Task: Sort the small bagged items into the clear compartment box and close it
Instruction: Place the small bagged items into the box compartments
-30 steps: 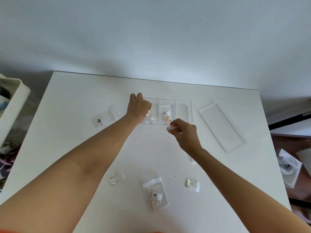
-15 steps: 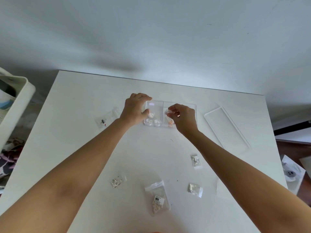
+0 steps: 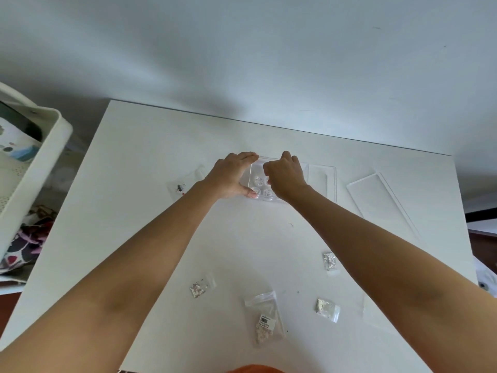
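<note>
The clear compartment box point(image 3: 320, 181) lies open at the middle of the white table. My left hand point(image 3: 228, 176) grips its left end, thumb on the near edge and fingers on the far edge. Small round white pieces point(image 3: 258, 181) show in the left compartment. My right hand point(image 3: 285, 176) hovers over the middle of the box with fingers curled down; what they hold is hidden. The right compartment looks empty. Loose bags lie around: one with dark bits point(image 3: 179, 187) to the left, a labelled larger bag point(image 3: 265, 319) near me, and small silvery bags point(image 3: 199, 288), point(image 3: 326, 308), point(image 3: 330, 261).
The box's clear lid point(image 3: 382, 203) lies flat to the right of the box, angled toward the table's right edge. A white cart point(image 3: 32, 162) stands off the table's left side. Dark furniture sits beyond the right edge.
My right hand has moved from in front of the box up over it and leftward, close to my left hand. My left hand has stayed on the box's left end.
</note>
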Tool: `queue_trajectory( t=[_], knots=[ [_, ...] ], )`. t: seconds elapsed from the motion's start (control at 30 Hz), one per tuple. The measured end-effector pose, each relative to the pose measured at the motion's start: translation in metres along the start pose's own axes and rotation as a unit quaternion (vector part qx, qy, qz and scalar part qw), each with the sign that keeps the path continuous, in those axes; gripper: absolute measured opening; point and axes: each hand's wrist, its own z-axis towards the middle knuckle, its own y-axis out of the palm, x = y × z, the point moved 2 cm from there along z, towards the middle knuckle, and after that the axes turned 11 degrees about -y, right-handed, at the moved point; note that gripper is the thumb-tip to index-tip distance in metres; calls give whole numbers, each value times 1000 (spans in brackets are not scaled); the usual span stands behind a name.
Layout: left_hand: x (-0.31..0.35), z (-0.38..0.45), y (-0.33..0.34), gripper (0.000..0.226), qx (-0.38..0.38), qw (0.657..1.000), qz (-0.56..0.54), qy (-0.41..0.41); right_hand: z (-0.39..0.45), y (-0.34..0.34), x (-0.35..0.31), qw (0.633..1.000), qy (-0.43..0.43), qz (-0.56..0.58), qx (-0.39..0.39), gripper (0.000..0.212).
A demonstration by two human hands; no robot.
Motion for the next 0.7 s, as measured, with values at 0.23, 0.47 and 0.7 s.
queue_trajectory(
  t=[0.23,0.47,0.7],
  knots=[
    [1,-1,-1,98,14,1000,14,4,5,1,-2,999,22,-25,-28,27],
    [3,-3,-1,98,9,1000,20,-1,1,6,-2,999,31,-19,-34,30],
    [7,-10,1,96,2,1000,14,-10,-20,1,6,997,6,75,34,32]
  ],
)
